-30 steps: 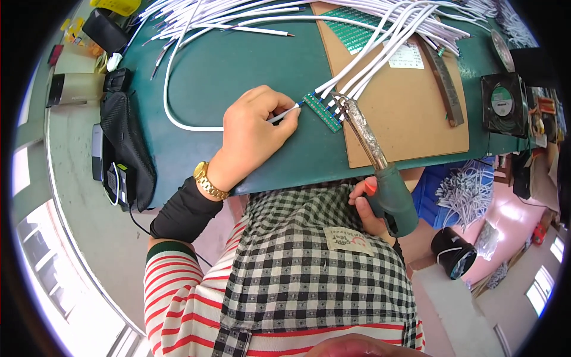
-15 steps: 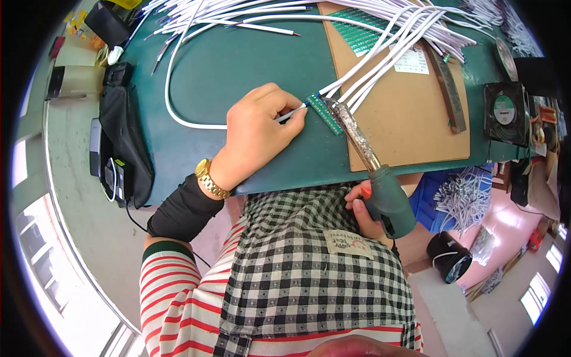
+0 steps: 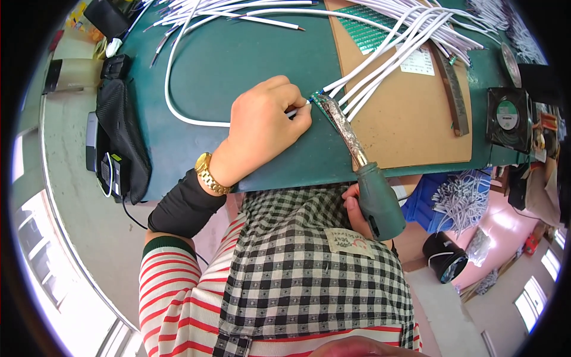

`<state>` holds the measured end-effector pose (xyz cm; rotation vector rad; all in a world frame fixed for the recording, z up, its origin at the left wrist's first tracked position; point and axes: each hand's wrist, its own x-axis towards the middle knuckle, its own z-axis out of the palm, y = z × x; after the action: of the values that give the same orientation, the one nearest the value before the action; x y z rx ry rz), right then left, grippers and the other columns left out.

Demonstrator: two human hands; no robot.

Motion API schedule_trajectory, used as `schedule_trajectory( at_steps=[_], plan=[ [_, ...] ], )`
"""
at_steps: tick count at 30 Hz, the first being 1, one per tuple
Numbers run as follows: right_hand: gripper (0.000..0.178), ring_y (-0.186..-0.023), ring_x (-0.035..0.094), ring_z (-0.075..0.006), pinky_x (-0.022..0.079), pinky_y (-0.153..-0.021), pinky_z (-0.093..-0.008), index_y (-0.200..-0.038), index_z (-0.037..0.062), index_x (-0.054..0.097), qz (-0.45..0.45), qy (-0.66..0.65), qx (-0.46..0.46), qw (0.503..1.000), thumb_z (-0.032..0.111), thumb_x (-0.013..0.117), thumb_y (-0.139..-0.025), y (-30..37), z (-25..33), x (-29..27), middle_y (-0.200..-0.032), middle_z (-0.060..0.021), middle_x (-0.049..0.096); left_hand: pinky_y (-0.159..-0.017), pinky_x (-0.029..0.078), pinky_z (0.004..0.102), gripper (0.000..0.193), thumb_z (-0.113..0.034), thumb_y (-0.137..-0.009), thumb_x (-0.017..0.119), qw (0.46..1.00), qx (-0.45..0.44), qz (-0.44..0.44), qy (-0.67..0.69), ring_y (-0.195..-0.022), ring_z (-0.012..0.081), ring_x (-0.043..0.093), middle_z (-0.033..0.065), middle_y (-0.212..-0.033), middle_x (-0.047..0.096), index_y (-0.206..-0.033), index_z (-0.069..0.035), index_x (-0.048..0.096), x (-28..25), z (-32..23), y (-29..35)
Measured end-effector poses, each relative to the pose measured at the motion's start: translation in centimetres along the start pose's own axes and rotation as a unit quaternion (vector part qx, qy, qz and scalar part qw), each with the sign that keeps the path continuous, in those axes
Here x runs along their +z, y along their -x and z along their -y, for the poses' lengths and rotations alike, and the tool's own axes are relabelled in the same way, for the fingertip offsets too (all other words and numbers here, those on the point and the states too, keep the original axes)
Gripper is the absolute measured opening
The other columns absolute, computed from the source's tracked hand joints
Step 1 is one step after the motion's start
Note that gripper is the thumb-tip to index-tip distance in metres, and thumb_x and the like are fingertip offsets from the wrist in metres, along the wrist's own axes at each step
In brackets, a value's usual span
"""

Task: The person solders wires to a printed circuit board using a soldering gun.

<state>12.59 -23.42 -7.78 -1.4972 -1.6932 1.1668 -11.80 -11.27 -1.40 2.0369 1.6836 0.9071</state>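
My left hand (image 3: 264, 122) is closed in a pinch on the end of a white cable (image 3: 202, 123), which loops away to the left and back to the far side. The tip of this cable meets one edge of a small green circuit board (image 3: 317, 101). Several white cables (image 3: 372, 68) run off the board's other side to the far right. Behind the thick dark green handle of a soldering iron (image 3: 380, 199), my right hand (image 3: 355, 214) is partly hidden, its fingers closed round the handle. The iron's worn metal shaft lies over the board, covering much of it, with its tip at the cable joints.
Brown cardboard (image 3: 410, 131) covers the table's right part, with a dark metal bar (image 3: 452, 98) and green board panels (image 3: 363, 33) on it. More white cables (image 3: 262, 12) lie at the back. A small fan (image 3: 508, 119) stands at right; a black bag (image 3: 122, 143) lies at left.
The soldering iron has swung a little left, its tip shifting toward the pinched cable end. The board now looks tilted and more covered by the iron. My left hand keeps its pinch.
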Motion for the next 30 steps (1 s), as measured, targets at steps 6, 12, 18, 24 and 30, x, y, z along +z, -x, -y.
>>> schedule_trajectory(
  at_steps=[6, 12, 18, 24, 30],
  plan=[
    [0.036, -0.065, 0.062, -0.0207, 0.049, -0.055, -0.0294, -0.102, 0.0068, 0.063, 0.029, 0.125, -0.066, 0.990, 0.019, 0.073, -0.070, -0.2, -2.1, -0.5, -0.087, -0.0055, 0.064, -0.049, 0.044, 0.0336, 0.008, -0.008, -0.067, 0.066, 1.000, -0.008, 0.014, 0.004, -0.055, 0.0234, 0.055, 0.0050, -0.062, 0.053, -0.063, -0.005, 0.059, -0.2, 0.0, -0.1],
    [0.033, -0.065, 0.061, -0.0194, 0.048, -0.054, -0.0278, -0.098, 0.0051, 0.064, 0.025, 0.108, -0.078, 0.991, 0.016, 0.073, -0.068, 0.4, -2.7, -0.2, -0.086, -0.0051, 0.064, -0.049, 0.044, 0.0340, 0.008, -0.008, -0.067, 0.066, 1.000, -0.001, 0.015, 0.010, -0.055, 0.0236, 0.055, 0.0051, -0.062, 0.053, -0.063, -0.005, 0.059, -0.2, 0.1, -0.3],
    [0.017, -0.064, 0.058, -0.0147, 0.046, -0.056, -0.0256, -0.091, 0.0025, 0.062, 0.020, 0.101, -0.106, 0.989, 0.007, 0.065, -0.075, -0.5, -0.7, -0.7, -0.079, -0.0048, 0.060, -0.051, 0.045, 0.0347, 0.007, -0.007, -0.067, 0.064, 1.000, -0.002, 0.018, -0.006, -0.058, 0.0248, 0.056, 0.0059, -0.063, 0.054, -0.063, -0.005, 0.060, -0.3, -0.3, -0.4],
    [0.004, -0.065, 0.056, -0.0104, 0.045, -0.059, -0.0232, -0.086, 0.0003, 0.059, 0.039, 0.083, -0.054, 0.994, 0.001, 0.055, -0.084, -1.3, 2.0, -0.9, -0.075, -0.0047, 0.058, -0.053, 0.045, 0.0362, 0.010, -0.007, -0.068, 0.061, 0.997, 0.021, 0.016, -0.069, -0.060, 0.0260, 0.055, 0.0071, -0.063, 0.051, -0.060, -0.005, 0.056, -0.3, -0.8, -0.2],
    [0.005, -0.068, 0.057, -0.0109, 0.046, -0.062, -0.0227, -0.089, 0.0001, 0.056, 0.076, 0.071, -0.051, 0.993, 0.003, 0.054, -0.086, -1.6, 2.9, -1.7, -0.078, -0.0057, 0.057, -0.055, 0.039, 0.0336, 0.007, -0.007, -0.065, 0.063, 0.978, 0.100, 0.023, -0.184, -0.059, 0.0221, 0.054, 0.0044, -0.065, 0.050, -0.062, -0.007, 0.057, -0.4, -1.3, 0.0]
  ],
)
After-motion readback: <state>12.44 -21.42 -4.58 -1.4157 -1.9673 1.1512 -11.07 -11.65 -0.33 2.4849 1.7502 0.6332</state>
